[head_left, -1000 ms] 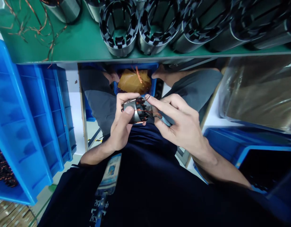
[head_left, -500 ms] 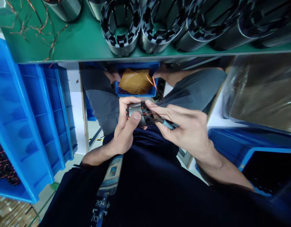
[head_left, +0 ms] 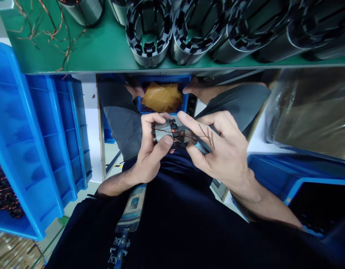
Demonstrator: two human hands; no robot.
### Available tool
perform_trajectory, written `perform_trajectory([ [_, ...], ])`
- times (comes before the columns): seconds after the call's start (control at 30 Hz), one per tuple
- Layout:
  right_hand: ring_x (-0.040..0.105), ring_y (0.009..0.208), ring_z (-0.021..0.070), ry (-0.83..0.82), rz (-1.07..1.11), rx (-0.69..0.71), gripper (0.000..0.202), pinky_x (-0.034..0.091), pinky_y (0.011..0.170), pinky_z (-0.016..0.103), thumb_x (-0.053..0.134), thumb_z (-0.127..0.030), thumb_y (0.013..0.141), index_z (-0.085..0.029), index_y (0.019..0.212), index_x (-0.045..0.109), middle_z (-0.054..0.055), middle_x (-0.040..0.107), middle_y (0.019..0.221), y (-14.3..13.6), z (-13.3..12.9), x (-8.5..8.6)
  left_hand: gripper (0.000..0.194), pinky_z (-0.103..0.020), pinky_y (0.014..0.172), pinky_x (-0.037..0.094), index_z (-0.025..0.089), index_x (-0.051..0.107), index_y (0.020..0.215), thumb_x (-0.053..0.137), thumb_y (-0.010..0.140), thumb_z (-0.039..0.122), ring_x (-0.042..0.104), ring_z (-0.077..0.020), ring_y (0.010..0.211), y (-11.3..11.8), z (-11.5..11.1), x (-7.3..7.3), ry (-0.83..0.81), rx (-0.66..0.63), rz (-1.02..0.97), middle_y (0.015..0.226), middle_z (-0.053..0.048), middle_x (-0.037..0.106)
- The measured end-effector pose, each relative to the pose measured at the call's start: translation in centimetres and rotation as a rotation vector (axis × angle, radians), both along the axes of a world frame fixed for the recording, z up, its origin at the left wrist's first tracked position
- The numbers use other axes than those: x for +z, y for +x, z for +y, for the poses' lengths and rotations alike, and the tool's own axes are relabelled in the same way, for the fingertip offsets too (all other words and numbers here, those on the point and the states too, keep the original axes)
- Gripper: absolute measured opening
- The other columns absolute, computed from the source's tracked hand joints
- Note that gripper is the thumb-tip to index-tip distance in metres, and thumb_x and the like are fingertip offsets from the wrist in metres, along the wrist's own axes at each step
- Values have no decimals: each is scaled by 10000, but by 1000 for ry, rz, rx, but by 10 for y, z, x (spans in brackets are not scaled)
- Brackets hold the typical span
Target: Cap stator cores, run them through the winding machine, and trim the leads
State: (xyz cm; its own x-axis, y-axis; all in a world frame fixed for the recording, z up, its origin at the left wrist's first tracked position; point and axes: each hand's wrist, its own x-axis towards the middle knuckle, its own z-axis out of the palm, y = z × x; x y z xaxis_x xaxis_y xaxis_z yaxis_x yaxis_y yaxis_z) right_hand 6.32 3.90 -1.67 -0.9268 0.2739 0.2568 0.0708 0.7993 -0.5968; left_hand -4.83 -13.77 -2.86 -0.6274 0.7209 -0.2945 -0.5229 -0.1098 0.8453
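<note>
My left hand [head_left: 151, 155] grips a small metal stator [head_left: 168, 135] with copper wire wound in its slots, thumb pressed on its side. My right hand [head_left: 221, 151] touches the stator's right end with the forefinger and holds a thin blue-handled tool [head_left: 202, 146] across the palm. Thin copper wire strands [head_left: 207, 136] lie over my right fingers. Both hands are held in front of my chest, below the edge of the green bench [head_left: 99, 48].
Several empty stator cores [head_left: 148, 31] stand on the green bench, with loose copper scraps [head_left: 53, 31] at its left. Stacked blue bins [head_left: 35, 138] sit at my left, another blue bin [head_left: 276, 172] at my right. Under the bench a blue tray [head_left: 162, 97] holds yellow sheets, beside another person's hands.
My hands and the stator have shifted slightly right and up. The loose copper wire that stuck up near the tray now lies over my right fingers.
</note>
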Motion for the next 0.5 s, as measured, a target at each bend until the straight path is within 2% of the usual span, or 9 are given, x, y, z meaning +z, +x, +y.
perform_trajectory([
  [0.1,695,789,182,-89,-30,2,559,625,787,334,708,-121,1040,-211,1585,796,18,746,951,1,-2,3,337,-445,1109,641,367,575,1322,789,1113,524,691,-246,1270,0,0,-5,21,-12,98,1458,-55,618],
  [0.17,761,803,155,-206,-39,17,571,663,820,277,710,-81,1035,-226,1580,797,7,835,1011,2,-4,2,288,-489,1214,584,335,607,1231,737,1134,574,664,-276,1334,1,3,-5,21,30,91,1369,-66,648],
  [0.23,845,957,162,-317,-26,41,586,695,932,258,703,-58,1031,-244,1579,794,24,901,1222,3,-6,1,271,-463,1187,583,297,607,1140,669,1174,559,671,-260,1245,1,8,-2,-16,81,27,1272,-71,658],
  [0.3,865,1041,169,-352,-26,41,599,706,1005,266,691,-54,1037,-248,1596,784,37,900,1344,3,-9,-2,259,-422,1126,596,280,584,1092,675,1178,506,668,-237,1156,2,11,3,-45,116,-18,1213,-64,659],
  [0.43,839,941,194,-214,-60,-5,616,734,1002,332,716,-84,1020,-224,1615,789,65,908,1284,7,-12,-7,262,-396,1107,590,285,562,1091,716,1160,487,665,-221,1116,4,13,8,-40,132,-24,1196,-50,652],
  [0.5,842,916,189,-191,-61,-11,632,739,992,325,736,-86,1018,-249,1627,786,45,916,1238,9,-12,-9,262,-395,1116,585,287,563,1095,718,1161,488,665,-216,1107,5,12,7,-48,133,-25,1193,-46,642],
])
